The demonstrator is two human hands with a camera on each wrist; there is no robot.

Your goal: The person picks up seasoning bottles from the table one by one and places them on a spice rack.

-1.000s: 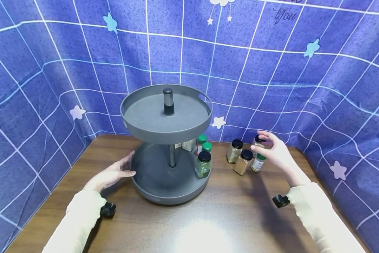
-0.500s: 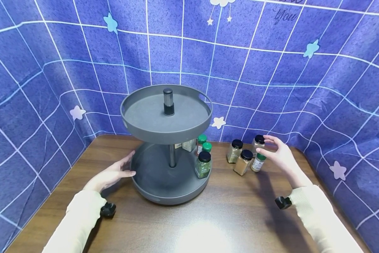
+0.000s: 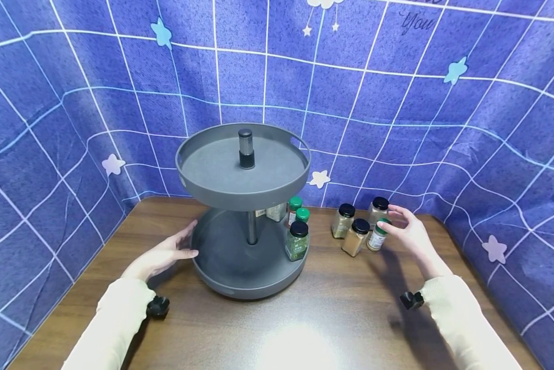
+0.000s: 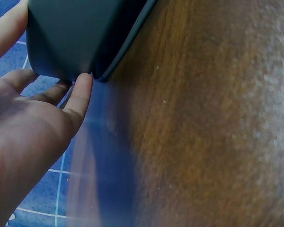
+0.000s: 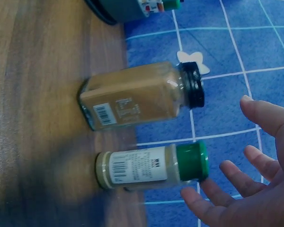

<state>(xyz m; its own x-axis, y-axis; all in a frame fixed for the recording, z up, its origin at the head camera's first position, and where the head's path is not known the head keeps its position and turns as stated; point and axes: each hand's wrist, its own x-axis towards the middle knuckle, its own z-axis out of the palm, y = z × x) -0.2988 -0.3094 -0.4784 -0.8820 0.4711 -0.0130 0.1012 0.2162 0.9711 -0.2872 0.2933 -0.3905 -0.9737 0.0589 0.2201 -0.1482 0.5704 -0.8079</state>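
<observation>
From the head view, a grey two-tier turntable rack [image 3: 244, 205] stands on the wooden bench [image 3: 304, 324], toward its back edge and left of centre. The upper tray carries nothing but the centre post. On the lower tray four jars show at the right side: one black-lidded jar of green herbs [image 3: 297, 240] at the rim, two green-lidded jars [image 3: 299, 211] behind it, and one pale jar partly hidden under the upper tray. Four more jars stand on the bench near its back right corner: three with black lids [image 3: 346, 221] and one small green-lidded jar [image 3: 377, 237]. The left hand [image 3: 163, 254] lies released, fingers straight, fingertips touching the lower tray's left wall. The right hand [image 3: 408, 231] is relaxed and cupped just beside the small green-lidded jar, grasping nothing.

The left wrist view shows the left hand's straight fingers [image 4: 80, 94] against the grey wall of the tray [image 4: 71, 38], with bench wood beside it.

In the right wrist view, two jars appear: a black-lidded jar of tan powder [image 5: 137, 97] and the small green-lidded jar [image 5: 151, 165]. The right hand's spread fingers [image 5: 217, 187] are just at the green lid; whether they touch it I cannot tell.
</observation>
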